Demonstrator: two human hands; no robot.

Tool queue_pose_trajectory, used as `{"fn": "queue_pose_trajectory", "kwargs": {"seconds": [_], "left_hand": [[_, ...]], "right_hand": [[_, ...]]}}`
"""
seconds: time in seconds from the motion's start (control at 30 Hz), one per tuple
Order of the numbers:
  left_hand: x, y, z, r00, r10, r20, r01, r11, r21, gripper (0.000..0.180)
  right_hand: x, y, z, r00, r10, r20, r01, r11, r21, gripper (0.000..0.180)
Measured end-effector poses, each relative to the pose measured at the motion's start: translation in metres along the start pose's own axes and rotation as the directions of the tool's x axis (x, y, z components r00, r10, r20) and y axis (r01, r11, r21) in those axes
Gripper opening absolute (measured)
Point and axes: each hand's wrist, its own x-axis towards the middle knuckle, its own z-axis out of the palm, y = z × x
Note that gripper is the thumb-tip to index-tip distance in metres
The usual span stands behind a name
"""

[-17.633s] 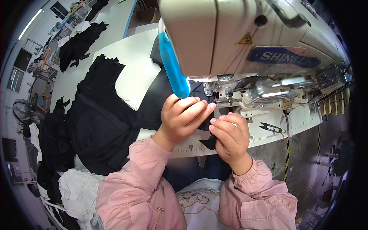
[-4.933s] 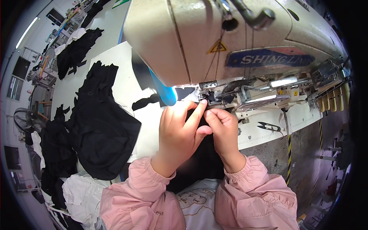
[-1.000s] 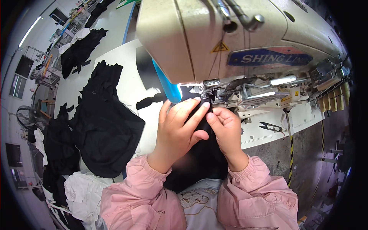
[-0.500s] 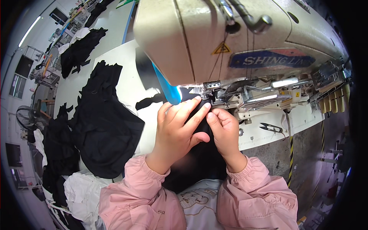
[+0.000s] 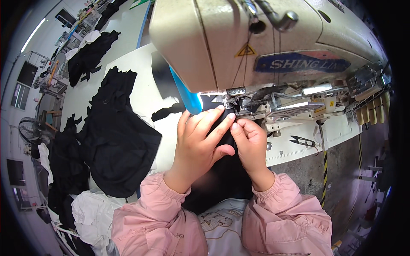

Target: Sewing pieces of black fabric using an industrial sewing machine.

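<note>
Left hand (image 5: pixel 198 143) lies flat, fingers extended, on black fabric (image 5: pixel 222 170) beneath the sewing machine (image 5: pixel 256 47); right hand (image 5: pixel 252 145) pinches the fabric's edge beside the presser foot (image 5: pixel 232 104), on the worktop (image 5: pixel 141 98).

A cream industrial sewing machine (image 5: pixel 265 47) fills the upper middle of the head view, standing on a white counter (image 5: pixel 141 85). Just below its needle area, the left hand (image 5: pixel 200 143) and the right hand (image 5: pixel 252 145) press side by side on a strip of black fabric (image 5: pixel 226 170) that runs from the presser foot down over the counter's near edge. A blue guide (image 5: pixel 188 96) sits just left of the fingertips. A pile of black garments (image 5: pixel 115 141) lies toward the counter's left edge, and thread snips (image 5: pixel 302 141) rest near its right edge.
</note>
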Motion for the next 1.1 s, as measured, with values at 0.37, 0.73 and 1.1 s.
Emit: {"fn": "queue_pose_trajectory", "kwargs": {"seconds": [0.37,0.73,1.1], "left_hand": [[-0.0023,0.0013,0.0003,1.000,-0.019,0.013,0.019,1.000,-0.007,0.073],[-0.0018,0.0032,0.0030,0.999,-0.041,0.014,0.042,0.999,-0.032,0.074],[-0.0030,0.0030,0.0031,0.999,-0.048,0.008,0.048,0.999,-0.010,0.075]], "right_hand": [[-0.0018,0.0002,0.0011,1.000,0.002,-0.031,-0.005,0.996,-0.093,0.016],[-0.0003,0.0015,0.0015,0.998,-0.040,-0.056,0.031,0.988,-0.153,0.019],[-0.0013,-0.0006,0.0019,0.999,-0.015,-0.032,0.010,0.985,-0.170,0.020]]}}
